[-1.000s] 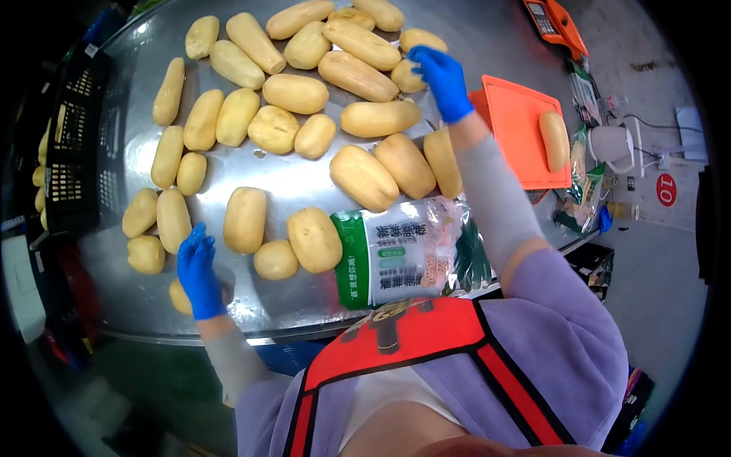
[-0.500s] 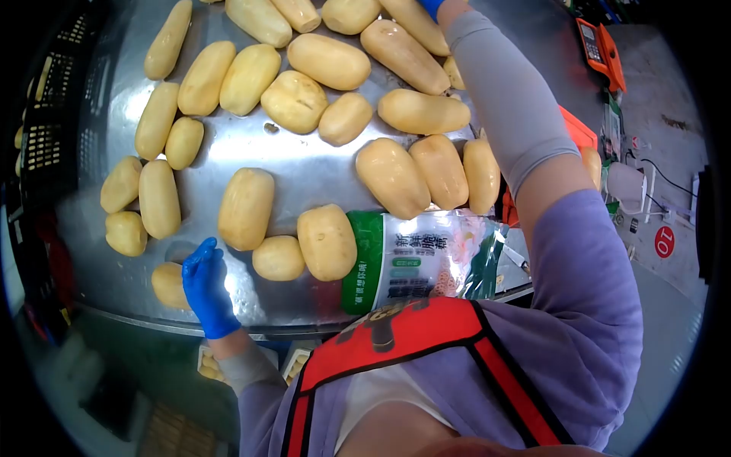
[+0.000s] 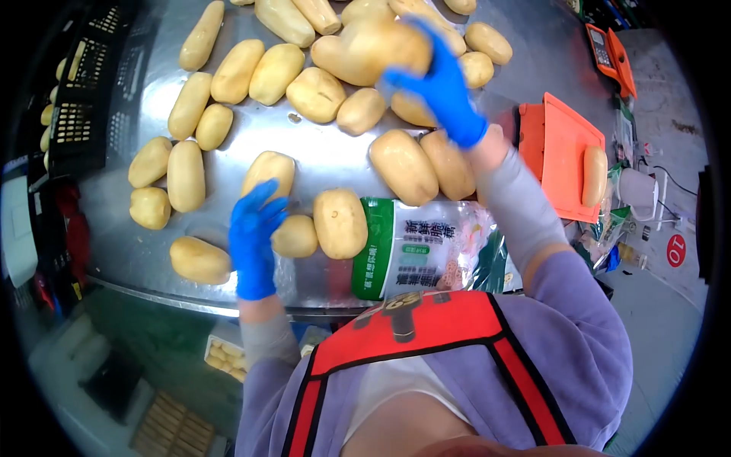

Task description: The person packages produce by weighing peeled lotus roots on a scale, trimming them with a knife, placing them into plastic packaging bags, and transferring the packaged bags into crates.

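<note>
Peeled, pale yellow lotus root pieces lie spread over a metal table (image 3: 228,164). My right hand (image 3: 442,87), in a blue glove, has its fingers round one end of a blurred piece (image 3: 373,52) above the others. My left hand (image 3: 255,240), also gloved in blue, is over the near part of the table, fingers apart and holding nothing. It is beside a small piece (image 3: 295,236) and just below a thicker one (image 3: 268,174). To its left rests an oval piece (image 3: 199,260). A green and clear printed bag (image 3: 415,247) lies flat near my body.
A black perforated crate (image 3: 80,99) stands at the left edge. On the right, an orange tray (image 3: 560,164) holds one piece, with an orange scale (image 3: 611,61) beyond it. Below the table's near edge is a white box (image 3: 226,352) of pieces.
My right hand has come back from the far side with a lotus root piece in it. My left hand has moved right and away from my body, off the oval piece. The view has shifted.
</note>
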A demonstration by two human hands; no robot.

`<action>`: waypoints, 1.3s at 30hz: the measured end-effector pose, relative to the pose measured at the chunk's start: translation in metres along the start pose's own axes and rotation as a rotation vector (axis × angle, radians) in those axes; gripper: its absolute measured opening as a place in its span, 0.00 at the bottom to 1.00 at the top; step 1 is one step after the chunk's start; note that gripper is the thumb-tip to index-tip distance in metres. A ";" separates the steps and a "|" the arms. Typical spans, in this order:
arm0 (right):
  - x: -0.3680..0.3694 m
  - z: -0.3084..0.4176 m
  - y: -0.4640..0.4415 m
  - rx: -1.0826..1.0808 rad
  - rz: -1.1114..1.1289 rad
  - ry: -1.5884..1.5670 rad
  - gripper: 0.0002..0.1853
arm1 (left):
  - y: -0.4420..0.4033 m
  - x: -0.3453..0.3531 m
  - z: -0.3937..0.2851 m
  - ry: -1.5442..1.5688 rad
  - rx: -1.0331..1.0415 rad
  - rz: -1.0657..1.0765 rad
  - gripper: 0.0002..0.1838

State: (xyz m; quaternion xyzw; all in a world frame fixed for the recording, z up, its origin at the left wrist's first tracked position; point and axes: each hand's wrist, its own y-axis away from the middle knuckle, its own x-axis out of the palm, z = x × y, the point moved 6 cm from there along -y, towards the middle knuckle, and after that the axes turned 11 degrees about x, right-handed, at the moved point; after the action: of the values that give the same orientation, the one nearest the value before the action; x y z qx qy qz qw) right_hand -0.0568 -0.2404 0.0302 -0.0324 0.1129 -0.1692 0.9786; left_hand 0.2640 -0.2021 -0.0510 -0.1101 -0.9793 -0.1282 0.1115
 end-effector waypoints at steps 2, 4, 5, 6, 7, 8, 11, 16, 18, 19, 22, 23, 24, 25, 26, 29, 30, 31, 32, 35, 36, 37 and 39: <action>0.054 0.013 0.055 0.097 0.242 -0.063 0.35 | 0.006 0.057 -0.014 0.131 -0.056 0.065 0.31; 0.097 0.003 0.092 0.306 0.583 -0.133 0.33 | 0.016 0.064 0.003 0.356 0.107 0.138 0.35; 0.103 0.002 0.090 0.299 0.594 -0.139 0.33 | 0.012 0.052 0.012 0.415 0.070 0.032 0.38; 0.104 0.002 0.079 0.212 0.513 -0.051 0.32 | 0.017 0.044 0.010 0.409 0.081 0.018 0.38; 0.106 0.002 0.068 0.126 0.435 0.033 0.31 | 0.023 0.033 0.011 0.489 -0.003 -0.102 0.38; 0.103 0.006 0.052 -0.046 0.233 0.316 0.29 | 0.030 0.022 0.012 0.572 -0.083 -0.220 0.38; 0.129 -0.044 0.015 -0.156 0.099 0.967 0.38 | 0.047 -0.005 0.015 0.567 -0.038 -0.226 0.35; 0.147 -0.075 -0.008 -0.116 0.057 1.299 0.38 | 0.077 -0.020 0.008 0.421 0.058 -0.186 0.37; 0.141 -0.068 -0.020 -0.103 0.107 1.194 0.27 | 0.086 -0.016 0.001 0.418 0.073 -0.086 0.38; 0.133 -0.065 -0.025 0.046 0.193 0.990 0.26 | 0.092 -0.014 -0.004 0.439 0.068 -0.070 0.40; 0.117 -0.055 -0.019 0.328 0.321 0.348 0.24 | 0.107 -0.017 -0.004 0.424 0.053 -0.118 0.40; 0.113 -0.052 -0.010 0.459 0.350 -0.095 0.25 | 0.112 -0.019 -0.002 0.422 0.055 -0.115 0.40; 0.111 -0.053 0.005 0.645 0.384 -0.390 0.25 | 0.117 -0.023 0.006 0.451 0.026 -0.122 0.40; 0.109 -0.040 0.026 0.750 0.437 -0.662 0.26 | 0.120 -0.025 0.014 0.484 -0.004 -0.121 0.40; 0.106 -0.027 0.048 0.844 0.484 -0.939 0.27 | 0.124 -0.028 0.020 0.449 -0.022 -0.130 0.40; 0.096 -0.018 0.091 0.851 0.549 -1.253 0.32 | 0.130 -0.026 0.026 0.447 -0.024 -0.129 0.39; 0.090 -0.016 0.103 0.845 0.540 -1.263 0.32 | 0.134 -0.022 0.029 0.545 -0.080 -0.141 0.39; 0.086 -0.013 0.114 0.833 0.561 -1.313 0.32 | 0.139 -0.018 0.032 0.643 -0.136 -0.159 0.38; 0.082 -0.009 0.123 0.819 0.584 -1.360 0.33 | 0.142 -0.013 0.032 0.637 -0.138 -0.156 0.38; 0.062 -0.003 0.146 0.778 0.571 -1.304 0.32 | 0.145 -0.011 0.035 0.235 -0.055 -0.280 0.37; 0.055 -0.001 0.152 0.736 0.562 -1.246 0.32 | 0.145 -0.014 0.031 -0.220 0.141 -0.248 0.37; 0.048 0.000 0.156 0.612 0.555 -1.109 0.32 | 0.146 -0.005 0.019 -0.674 0.340 -0.205 0.37; 0.037 0.002 0.172 0.661 0.542 -1.217 0.31 | 0.155 0.007 0.015 -1.000 0.347 -0.221 0.38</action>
State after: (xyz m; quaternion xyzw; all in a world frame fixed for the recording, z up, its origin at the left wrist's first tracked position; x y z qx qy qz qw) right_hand 0.0333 -0.0907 0.0074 0.2046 -0.5019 0.1007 0.8343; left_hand 0.2922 -0.0507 -0.0280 -0.0341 -0.9255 0.0927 -0.3656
